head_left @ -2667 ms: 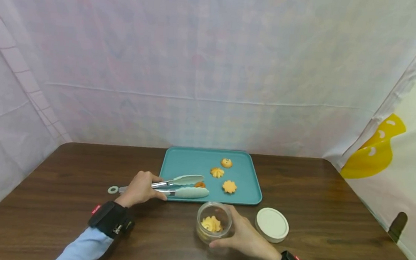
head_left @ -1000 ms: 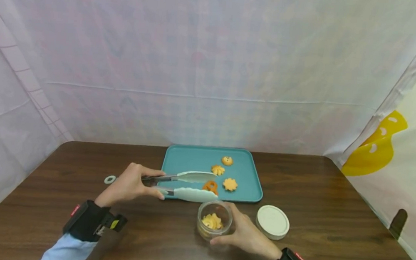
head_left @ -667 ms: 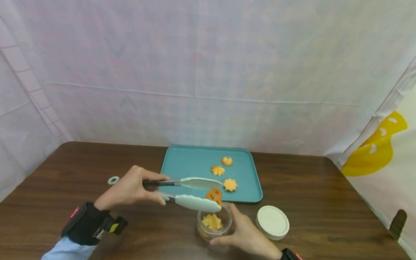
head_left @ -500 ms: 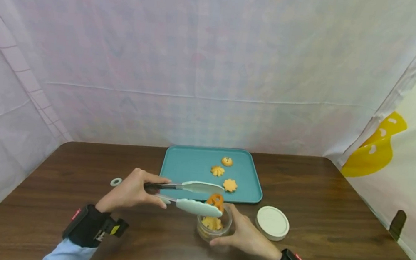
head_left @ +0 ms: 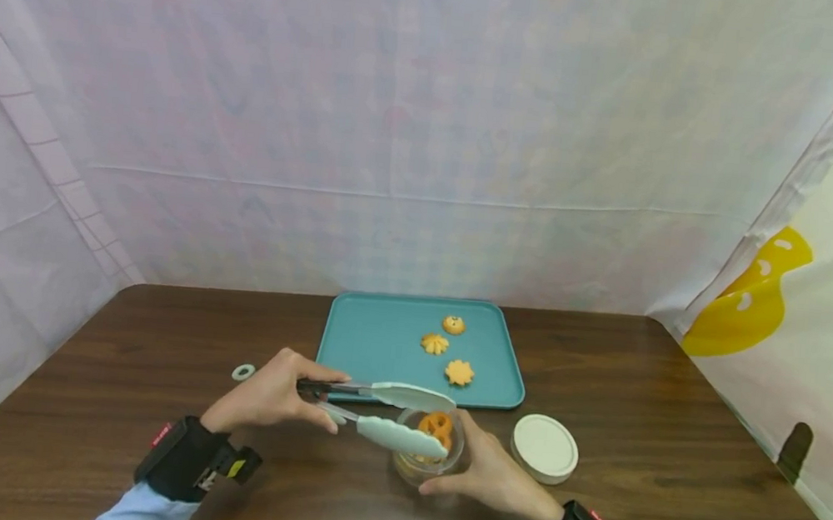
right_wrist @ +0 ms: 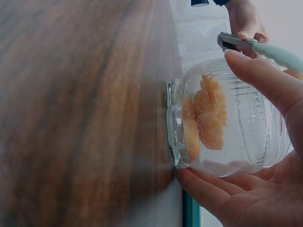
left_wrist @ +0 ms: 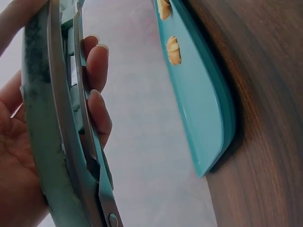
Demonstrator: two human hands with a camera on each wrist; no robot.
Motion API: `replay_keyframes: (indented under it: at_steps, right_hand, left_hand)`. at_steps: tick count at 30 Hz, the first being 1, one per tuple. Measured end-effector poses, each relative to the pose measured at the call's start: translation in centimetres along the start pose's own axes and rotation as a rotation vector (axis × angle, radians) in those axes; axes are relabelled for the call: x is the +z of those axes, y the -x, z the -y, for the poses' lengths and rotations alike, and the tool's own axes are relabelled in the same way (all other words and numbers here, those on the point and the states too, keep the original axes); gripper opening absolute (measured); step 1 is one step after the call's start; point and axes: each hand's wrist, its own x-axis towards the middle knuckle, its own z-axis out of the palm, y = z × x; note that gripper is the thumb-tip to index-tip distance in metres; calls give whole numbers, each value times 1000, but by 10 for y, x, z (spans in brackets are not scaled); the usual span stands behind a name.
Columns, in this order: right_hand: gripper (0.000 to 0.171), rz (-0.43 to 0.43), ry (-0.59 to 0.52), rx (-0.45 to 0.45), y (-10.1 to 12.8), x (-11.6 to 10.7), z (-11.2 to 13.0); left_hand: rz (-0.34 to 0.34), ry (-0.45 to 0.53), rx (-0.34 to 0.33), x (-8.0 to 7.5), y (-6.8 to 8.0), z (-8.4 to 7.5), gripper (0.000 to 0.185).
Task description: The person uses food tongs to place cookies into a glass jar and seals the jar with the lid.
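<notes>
My left hand (head_left: 271, 394) grips a pair of tongs (head_left: 399, 436) with pale green tips, also filling the left side of the left wrist view. Between the tips is a pretzel-shaped cookie (head_left: 436, 428), over the mouth of a clear glass jar (right_wrist: 241, 118). My right hand (head_left: 490, 472) holds the jar from its right side, fingers and thumb around the wall. Inside, several golden cookies (right_wrist: 208, 113) lie near the bottom in the right wrist view. From the head view the tongs hide part of the jar's rim.
Behind the jar a blue-green tray (head_left: 372, 331) carries three cookies, one of them flower-shaped (head_left: 459, 373). A white round lid (head_left: 545, 446) lies on the wooden table (head_left: 669, 452) right of my right hand. A pale cloth (head_left: 399, 124) hangs behind.
My left hand has lifted the pretzel-shaped cookie off the tray with the tongs and carried it right and nearer, over the jar. My right hand and the jar have stayed put.
</notes>
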Motion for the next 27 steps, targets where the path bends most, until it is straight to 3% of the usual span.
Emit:
replay_keyframes:
  at_steps: [19, 27]
  right_hand:
    - [91, 13, -4, 14, 0, -1, 1]
    - [91, 20, -8, 21, 1, -1, 1]
  left_hand:
    - [45, -13, 2, 0, -3, 2, 62]
    - [67, 27, -48, 1, 0, 1, 63]
